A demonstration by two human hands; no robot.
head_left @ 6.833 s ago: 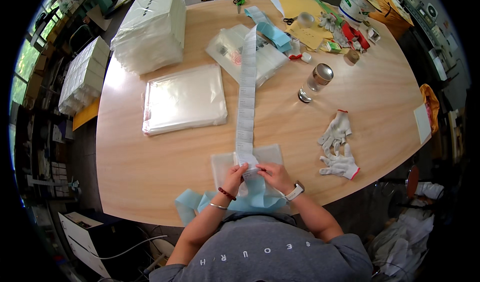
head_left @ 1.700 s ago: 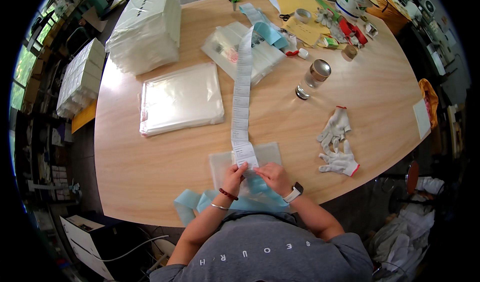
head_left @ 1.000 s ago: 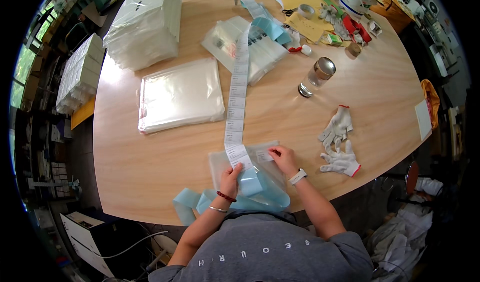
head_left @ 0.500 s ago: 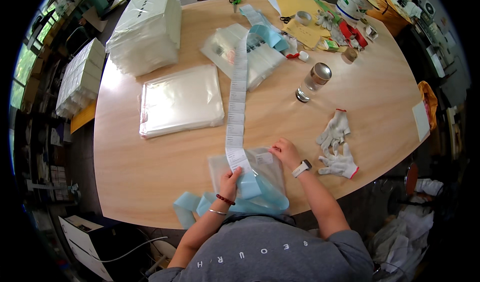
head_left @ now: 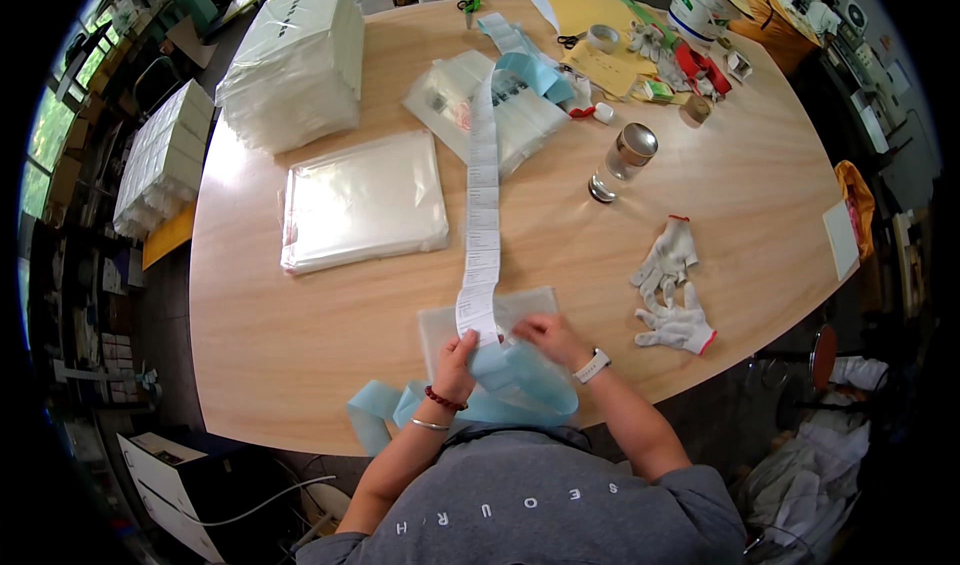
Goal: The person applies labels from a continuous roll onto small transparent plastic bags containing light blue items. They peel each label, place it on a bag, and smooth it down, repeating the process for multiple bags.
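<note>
A long strip of white printed labels (head_left: 482, 225) on pale blue backing runs down the middle of the table towards me. My left hand (head_left: 456, 365) pinches its near end, thumb on top. Beyond that hand the bare blue backing (head_left: 500, 367) loops down in front of me and off to the left. Under it lies a clear plastic bag (head_left: 437, 327), partly covered by the strip and my hands. My right hand (head_left: 556, 339) hovers over the bag's right part, fingers pointing at the strip's end. Those fingers are blurred, and I cannot see whether they hold anything.
A flat stack of clear bags (head_left: 365, 205) lies left, below a tall wrapped pile (head_left: 290, 65). More bags (head_left: 535, 125) lie under the strip's far end. To the right are a glass bottle (head_left: 622, 165) and white work gloves (head_left: 680, 325). Scissors, tape and paper clutter the far right.
My right hand has moved left from the bag's upper right corner, where a white label showed, to beside the strip's end. The strip has shifted slightly right; my left hand keeps its hold.
</note>
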